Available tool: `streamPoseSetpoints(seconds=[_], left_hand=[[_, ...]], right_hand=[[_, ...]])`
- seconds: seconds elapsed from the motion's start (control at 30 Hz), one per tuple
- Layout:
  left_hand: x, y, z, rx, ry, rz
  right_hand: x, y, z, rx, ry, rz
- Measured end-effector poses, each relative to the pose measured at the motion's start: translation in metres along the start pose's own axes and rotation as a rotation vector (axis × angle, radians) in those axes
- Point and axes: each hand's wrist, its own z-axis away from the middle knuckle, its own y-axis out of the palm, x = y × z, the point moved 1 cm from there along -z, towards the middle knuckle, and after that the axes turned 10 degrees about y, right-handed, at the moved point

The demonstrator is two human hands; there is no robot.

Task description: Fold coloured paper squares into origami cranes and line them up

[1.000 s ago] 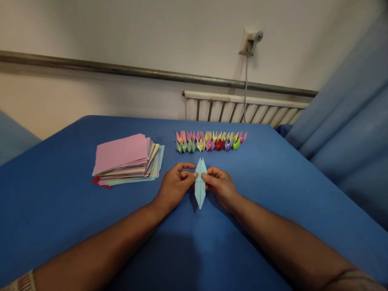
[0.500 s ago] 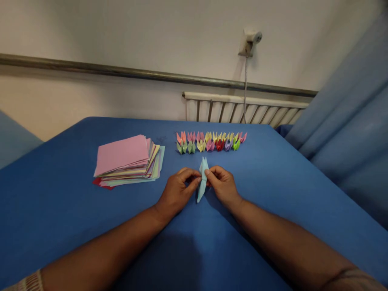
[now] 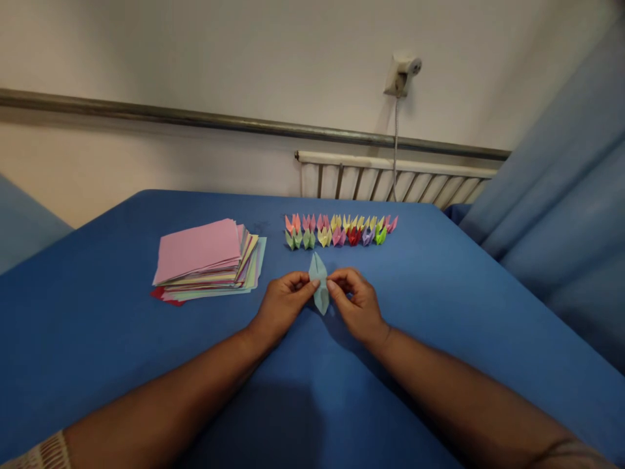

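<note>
The left hand (image 3: 284,301) and right hand (image 3: 360,307) pinch the pale-blue folded paper (image 3: 321,298) from nine and three o'clock; origami figures (image 3: 338,236) stand between twelve and one, a paper stack (image 3: 201,251) near ten.

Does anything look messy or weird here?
Yes, a little: the pile of paper is messy. Its edges don't line up, and a red sheet pokes out at the near left corner. I see nothing spilled.
</note>
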Motion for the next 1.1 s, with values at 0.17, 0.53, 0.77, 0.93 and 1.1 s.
streamPoseSetpoints(seconds=[0.17, 0.53, 0.77, 0.93, 1.1], left_hand=[[-0.005, 0.002, 0.001, 0.036, -0.021, 0.053], [0.002, -0.001, 0.001, 0.003, 0.126, -0.001], [0.004, -0.003, 0.002, 0.110, 0.207, -0.162], [0.005, -0.003, 0.001, 0.062, 0.181, -0.123], [0.005, -0.003, 0.000, 0.013, 0.162, -0.118]], right_hand=[[-0.009, 0.007, -0.003, 0.032, 0.196, -0.204], [-0.007, 0.007, -0.012, 0.115, 0.354, -0.616], [-0.011, -0.002, -0.016, 0.206, 0.354, -0.550], [-0.008, -0.002, -0.015, 0.257, 0.325, -0.521], [-0.007, 0.003, -0.012, 0.167, 0.349, -0.423]])
